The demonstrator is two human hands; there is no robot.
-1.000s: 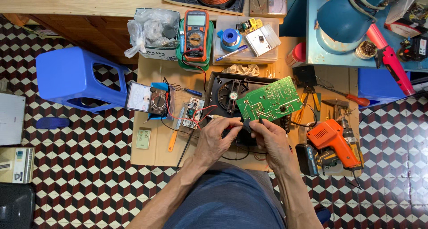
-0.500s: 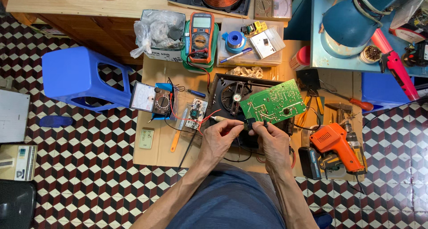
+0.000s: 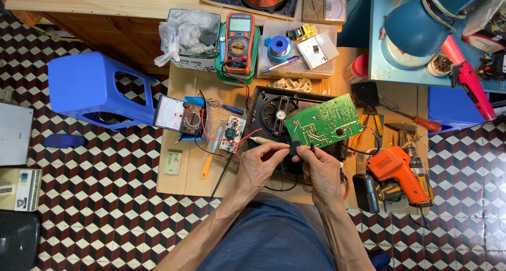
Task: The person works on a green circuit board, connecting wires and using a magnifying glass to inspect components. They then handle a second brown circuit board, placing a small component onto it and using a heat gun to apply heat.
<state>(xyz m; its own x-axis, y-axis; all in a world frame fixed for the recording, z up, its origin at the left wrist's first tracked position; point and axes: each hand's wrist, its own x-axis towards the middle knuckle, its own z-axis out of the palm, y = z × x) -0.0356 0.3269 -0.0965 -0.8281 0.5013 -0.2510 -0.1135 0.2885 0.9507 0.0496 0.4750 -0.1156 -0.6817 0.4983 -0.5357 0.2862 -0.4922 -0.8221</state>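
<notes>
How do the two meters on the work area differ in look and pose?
The orange digital multimeter stands lengthwise at the far edge, with a grey screen above its dial. The analog meter lies sideways nearer the hands, showing a white needle scale beside its dial; it is black, resting on a blue holder. Both have a round selector dial and attached leads.

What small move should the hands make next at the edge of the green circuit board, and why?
Probably steady the small black part before working further: both the left hand and right hand pinch it at the lower edge of the green circuit board, which lies tilted over the open black case.
</notes>
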